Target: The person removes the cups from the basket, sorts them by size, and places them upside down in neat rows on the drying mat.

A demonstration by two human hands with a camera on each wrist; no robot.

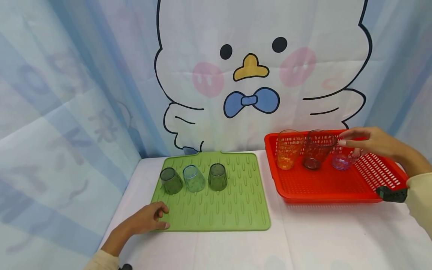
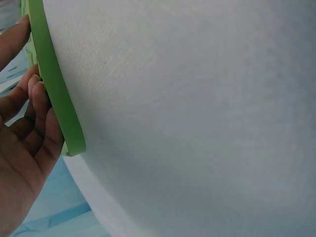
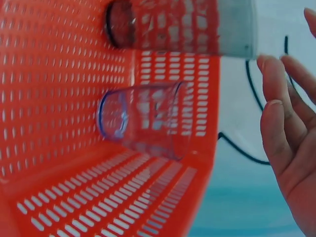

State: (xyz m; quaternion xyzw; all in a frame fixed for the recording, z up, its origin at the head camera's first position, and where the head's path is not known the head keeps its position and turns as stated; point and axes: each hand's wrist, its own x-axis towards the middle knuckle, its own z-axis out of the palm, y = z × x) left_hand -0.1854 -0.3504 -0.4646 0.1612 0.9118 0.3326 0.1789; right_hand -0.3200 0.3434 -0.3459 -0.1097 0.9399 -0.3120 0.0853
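Note:
My right hand point(image 1: 374, 140) is held over the back right of a red basket point(image 1: 314, 193), fingers extended and grasping nothing. Just below it stands a purple-tinted glass point(image 1: 341, 162). In the right wrist view the fingertips are near the rim of a taller greyish glass point(image 3: 237, 29), which stands beside the purple one. An orange-looking glass point(image 1: 286, 159) is at the basket's left. My left hand point(image 1: 145, 219) rests with loosely bent fingers on the near left corner of a green drying mat point(image 1: 236, 210).
Three short glasses stand bottom up in a row on the mat: a dark green one point(image 1: 171, 182), a light blue one point(image 1: 194, 180) and another dark green one point(image 1: 218, 178). A curtain with a cartoon bird point(image 1: 249, 123) hangs right behind the mat and basket.

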